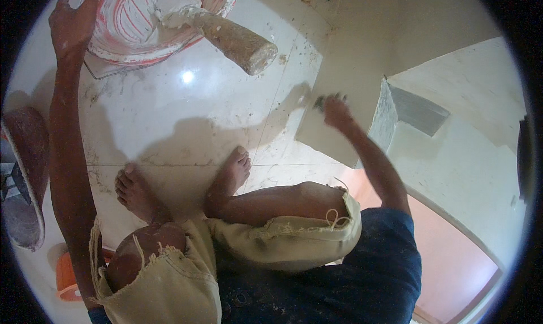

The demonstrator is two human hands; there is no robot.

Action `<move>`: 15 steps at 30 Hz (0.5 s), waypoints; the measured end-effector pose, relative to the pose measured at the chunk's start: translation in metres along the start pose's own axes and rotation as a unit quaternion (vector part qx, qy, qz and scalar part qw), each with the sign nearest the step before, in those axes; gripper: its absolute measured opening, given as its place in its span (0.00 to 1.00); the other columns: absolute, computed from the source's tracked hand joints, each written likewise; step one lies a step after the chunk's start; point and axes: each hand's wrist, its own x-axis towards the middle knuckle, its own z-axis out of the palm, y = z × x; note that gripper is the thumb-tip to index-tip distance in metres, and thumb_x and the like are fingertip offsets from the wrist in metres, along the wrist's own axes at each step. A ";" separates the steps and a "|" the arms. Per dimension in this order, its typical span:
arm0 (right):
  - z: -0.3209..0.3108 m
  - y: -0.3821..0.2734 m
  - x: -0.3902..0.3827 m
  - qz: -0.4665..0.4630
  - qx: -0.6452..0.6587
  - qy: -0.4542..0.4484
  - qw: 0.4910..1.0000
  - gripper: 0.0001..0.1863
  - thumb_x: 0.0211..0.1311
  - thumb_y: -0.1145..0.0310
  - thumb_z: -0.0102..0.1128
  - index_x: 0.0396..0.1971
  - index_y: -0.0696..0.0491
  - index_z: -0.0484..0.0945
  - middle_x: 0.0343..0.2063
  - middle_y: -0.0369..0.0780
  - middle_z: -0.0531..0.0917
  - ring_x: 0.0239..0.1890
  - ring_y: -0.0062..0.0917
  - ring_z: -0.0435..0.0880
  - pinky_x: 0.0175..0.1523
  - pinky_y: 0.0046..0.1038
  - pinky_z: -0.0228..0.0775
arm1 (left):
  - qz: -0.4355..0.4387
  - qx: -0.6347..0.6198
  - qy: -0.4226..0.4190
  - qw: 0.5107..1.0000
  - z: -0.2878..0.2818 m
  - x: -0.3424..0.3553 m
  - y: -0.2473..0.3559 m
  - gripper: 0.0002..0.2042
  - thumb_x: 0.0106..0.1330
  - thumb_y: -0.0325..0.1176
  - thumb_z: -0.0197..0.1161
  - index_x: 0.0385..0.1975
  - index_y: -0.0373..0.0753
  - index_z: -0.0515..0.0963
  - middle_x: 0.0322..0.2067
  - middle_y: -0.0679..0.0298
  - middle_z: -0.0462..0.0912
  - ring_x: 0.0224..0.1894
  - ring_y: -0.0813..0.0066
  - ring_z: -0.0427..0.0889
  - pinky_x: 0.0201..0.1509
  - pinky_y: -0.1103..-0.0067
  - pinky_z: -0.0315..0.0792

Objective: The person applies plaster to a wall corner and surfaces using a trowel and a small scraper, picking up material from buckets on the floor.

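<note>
My left hand [72, 25] is at the upper left, beside the left rim of a red basin [125, 57] smeared with white paste. Its fingers are curled; what they grip is cut off by the top edge. A thick tool with a worn wooden handle [235, 40] rests in the basin, its paste-covered head inside and its handle jutting over the rim. To the right, my right hand [338, 115] is closed around a small dark object [320, 102] against a smooth beige surface [322, 132]. Motion blur hides what kind of object it is.
Pale floor tiles [186, 120], spotted with dried splashes, lie around my bare feet. A dark, dusty container [28, 171] stands at the far left, with an orange plastic basket [68, 276] below it. On the right, a ledge [382, 112] with a grey patch [418, 110] projects near my right arm.
</note>
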 end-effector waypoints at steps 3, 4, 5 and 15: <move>0.013 -0.052 -0.055 -0.092 -0.042 -0.044 0.994 0.25 0.47 0.70 0.61 0.50 0.57 0.76 0.47 0.53 0.77 0.54 0.55 0.75 0.59 0.58 0.66 | -0.040 -0.048 0.026 0.998 -0.002 -0.001 0.012 0.37 0.55 0.61 0.66 0.55 0.35 0.76 0.57 0.43 0.75 0.61 0.48 0.72 0.65 0.64 0.64; -0.017 -0.067 -0.062 -0.120 -0.045 -0.145 0.981 0.27 0.45 0.69 0.62 0.51 0.57 0.75 0.49 0.53 0.76 0.55 0.53 0.74 0.60 0.56 0.66 | -0.048 -0.044 0.029 0.997 -0.004 -0.001 0.007 0.37 0.55 0.62 0.66 0.56 0.36 0.76 0.57 0.43 0.75 0.61 0.48 0.72 0.65 0.64 0.64; -0.026 -0.064 -0.068 -0.109 -0.037 -0.132 0.985 0.27 0.48 0.69 0.61 0.53 0.57 0.74 0.51 0.54 0.75 0.58 0.52 0.73 0.62 0.56 0.65 | -0.055 -0.048 0.029 0.997 -0.001 -0.001 0.007 0.37 0.55 0.62 0.66 0.56 0.37 0.76 0.57 0.43 0.75 0.61 0.48 0.72 0.66 0.64 0.64; -0.019 0.014 -0.027 0.068 -0.055 0.108 0.990 0.23 0.52 0.66 0.61 0.50 0.55 0.76 0.45 0.45 0.78 0.54 0.38 0.75 0.57 0.43 0.66 | -0.042 -0.036 0.017 0.998 0.002 0.000 0.007 0.40 0.54 0.63 0.66 0.56 0.32 0.75 0.57 0.42 0.74 0.62 0.48 0.71 0.66 0.65 0.64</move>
